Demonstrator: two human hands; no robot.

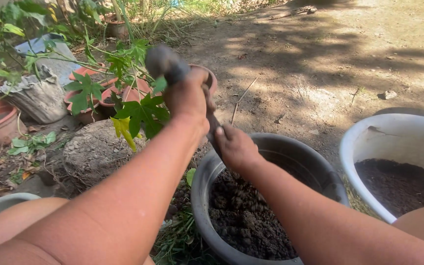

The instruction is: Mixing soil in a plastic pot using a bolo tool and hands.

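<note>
Left hand [187, 95] and right hand [235, 147] clamped on dark wooden tool handle [172, 68], angled for leverage over soil-filled grey plastic pot [315, 169].

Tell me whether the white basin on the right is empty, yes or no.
No: the white basin holds a mound of dark soil in its bottom.

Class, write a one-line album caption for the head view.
Both hands, left hand above right hand, grip a dark tool handle over a grey pot of dark soil.
</note>
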